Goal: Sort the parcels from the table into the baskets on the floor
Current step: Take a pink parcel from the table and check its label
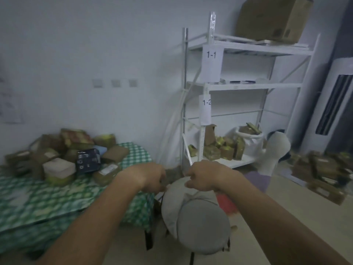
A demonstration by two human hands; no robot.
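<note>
Both hands grip grey basket (193,213) (blurred) — floor

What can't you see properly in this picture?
- Head view: the fingertips of the left hand and right hand curl away, so their grip on the grey bag is hidden.
- The bag's inside is hidden by its own cloth.
- The labels on the parcels are too blurred to read.
- The table is cut off by the left edge.
- No basket is clearly recognisable on the floor.

Dim bluish light, motion blur, edges bowed.
</note>
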